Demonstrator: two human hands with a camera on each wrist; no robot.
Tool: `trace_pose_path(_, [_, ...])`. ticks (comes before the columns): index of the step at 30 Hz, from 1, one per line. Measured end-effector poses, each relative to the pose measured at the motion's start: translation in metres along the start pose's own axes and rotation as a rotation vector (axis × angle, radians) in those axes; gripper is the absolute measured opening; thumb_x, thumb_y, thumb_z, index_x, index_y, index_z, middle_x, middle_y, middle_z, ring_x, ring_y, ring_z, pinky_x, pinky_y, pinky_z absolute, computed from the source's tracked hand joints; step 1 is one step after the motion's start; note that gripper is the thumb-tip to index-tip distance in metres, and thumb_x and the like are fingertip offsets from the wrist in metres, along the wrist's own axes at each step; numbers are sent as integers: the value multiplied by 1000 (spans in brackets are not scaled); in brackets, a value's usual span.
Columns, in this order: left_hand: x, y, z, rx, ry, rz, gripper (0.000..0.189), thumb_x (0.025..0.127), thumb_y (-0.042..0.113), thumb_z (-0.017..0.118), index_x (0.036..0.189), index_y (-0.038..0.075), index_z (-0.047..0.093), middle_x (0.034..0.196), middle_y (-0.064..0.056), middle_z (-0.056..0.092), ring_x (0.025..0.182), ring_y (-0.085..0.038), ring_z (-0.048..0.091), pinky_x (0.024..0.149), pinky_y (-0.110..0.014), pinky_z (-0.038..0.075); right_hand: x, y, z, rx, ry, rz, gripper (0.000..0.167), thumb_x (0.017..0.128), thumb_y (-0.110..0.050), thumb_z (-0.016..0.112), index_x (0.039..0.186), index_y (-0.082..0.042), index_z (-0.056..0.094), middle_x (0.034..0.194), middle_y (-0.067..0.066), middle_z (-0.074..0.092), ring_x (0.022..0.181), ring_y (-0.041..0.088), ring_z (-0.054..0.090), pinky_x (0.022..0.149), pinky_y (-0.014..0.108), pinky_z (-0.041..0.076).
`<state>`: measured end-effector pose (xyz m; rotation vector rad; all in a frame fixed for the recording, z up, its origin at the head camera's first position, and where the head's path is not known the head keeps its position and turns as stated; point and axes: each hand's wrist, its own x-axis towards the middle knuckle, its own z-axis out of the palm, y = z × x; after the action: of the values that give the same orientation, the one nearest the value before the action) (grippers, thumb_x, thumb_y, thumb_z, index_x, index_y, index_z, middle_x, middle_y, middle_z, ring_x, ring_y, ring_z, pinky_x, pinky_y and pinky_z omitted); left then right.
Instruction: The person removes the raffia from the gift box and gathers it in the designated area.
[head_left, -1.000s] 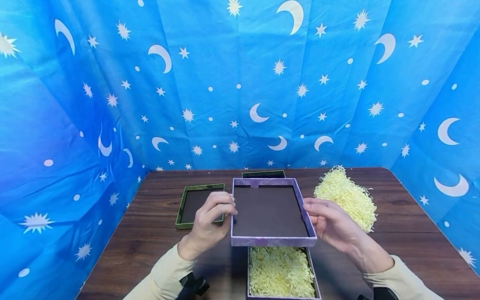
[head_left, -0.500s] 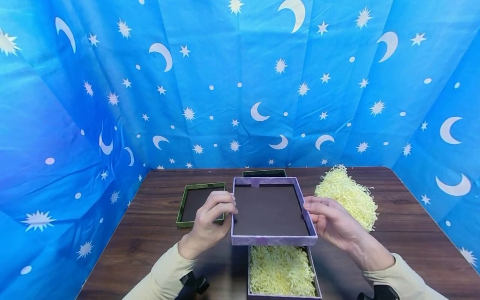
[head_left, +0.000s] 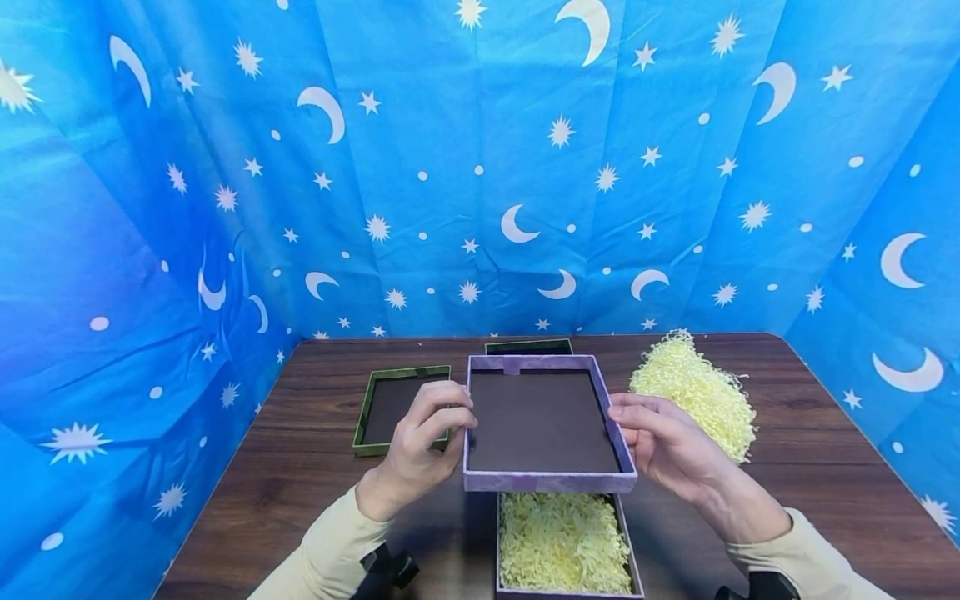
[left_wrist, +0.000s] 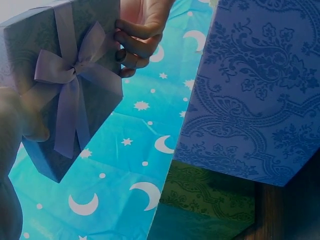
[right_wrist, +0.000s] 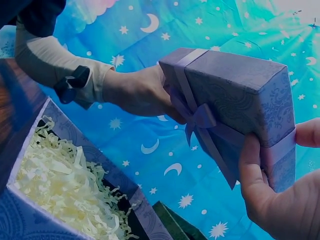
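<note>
Both hands hold up a purple box lid [head_left: 536,421], its dark inside facing the head camera. My left hand [head_left: 414,442] pinches the lid's left wall with curled fingers. On the opposite wall, my right hand [head_left: 675,458] grips with its thumb inside and fingers outside. A lilac ribbon bow [left_wrist: 75,67] on the lid's outer face shows in the left wrist view. Below the lid stands an open purple box with a patterned wall [left_wrist: 260,90]. Yellow shredded paper [right_wrist: 65,185] fills it; the lid covers its far end in the head view.
A green lid [head_left: 401,408], inside up, lies at the left on the wooden table [head_left: 285,492]. Behind the purple lid, a green box [head_left: 528,346] is partly hidden. At the right is a loose heap of yellow shredded paper [head_left: 693,396]. A blue cloth [head_left: 420,125] surrounds the table.
</note>
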<state>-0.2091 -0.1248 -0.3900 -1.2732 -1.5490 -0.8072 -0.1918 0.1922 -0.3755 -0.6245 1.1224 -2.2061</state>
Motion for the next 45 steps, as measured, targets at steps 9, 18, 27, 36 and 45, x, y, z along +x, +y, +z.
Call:
trace_pose_path(9, [-3, 1, -5, 17, -44, -95, 12, 93, 3, 53, 99, 2, 64, 105, -17, 57, 99, -29, 54, 90, -34, 47, -1, 0, -1, -5, -3, -5, 32, 102, 0, 30, 119, 2, 57, 108, 10, 71, 94, 19, 71, 84, 32, 58])
trace_pose_path(18, [-4, 11, -18, -268, -90, -528, 44, 77, -14, 68, 119, -1, 60, 120, -18, 54, 104, -26, 60, 91, -33, 54, -2, -1, -2, -10, 3, -19, 32, 102, 1, 30, 118, 1, 57, 105, 10, 71, 93, 19, 71, 83, 32, 58])
trace_pose_path(27, [1, 19, -27, -543, -37, -988, 42, 87, -8, 64, 127, -1, 54, 113, -25, 57, 103, -32, 61, 88, -36, 57, -1, 0, -2, -24, -4, -10, 31, 102, 0, 30, 122, 2, 54, 108, 10, 71, 94, 19, 71, 82, 32, 58])
trace_pose_path(36, [1, 23, -29, -767, -117, -1297, 44, 96, 10, 59, 132, -12, 45, 113, -18, 56, 93, -15, 63, 82, -34, 59, -1, 1, -1, -39, 12, -10, 30, 102, 1, 31, 122, 1, 54, 109, 11, 71, 96, 20, 71, 83, 32, 58])
trace_pose_path(45, [4, 22, -29, -963, -124, -1478, 52, 95, 12, 59, 135, -15, 38, 100, -7, 57, 83, -13, 62, 71, -25, 57, -1, 3, 0, -73, 44, -21, 28, 101, 1, 35, 121, 1, 54, 109, 10, 70, 96, 19, 70, 83, 31, 58])
